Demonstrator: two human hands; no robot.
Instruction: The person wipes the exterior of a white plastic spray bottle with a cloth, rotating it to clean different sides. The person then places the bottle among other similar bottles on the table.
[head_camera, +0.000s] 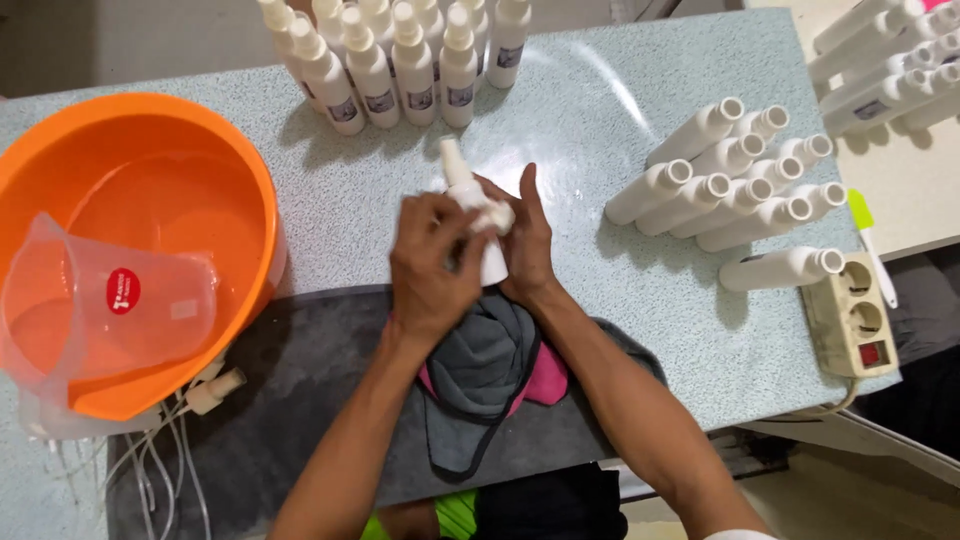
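both hands, left hand (432, 262) and right hand (528, 245), are clamped together on a white spray bottle (478, 210) just above the grey cloth (485, 375), orange basin (150, 200) off to its left.

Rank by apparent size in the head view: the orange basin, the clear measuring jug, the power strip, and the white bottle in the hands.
1. orange basin
2. clear measuring jug
3 and 4. power strip and white bottle: unsure, since the left hand and right hand cover much of the bottle.

speckled tabletop (600, 90) | orange basin (240, 190) L | white bottles upright (400, 60) back, lying (730, 180) R | poss. power strip (850, 315)
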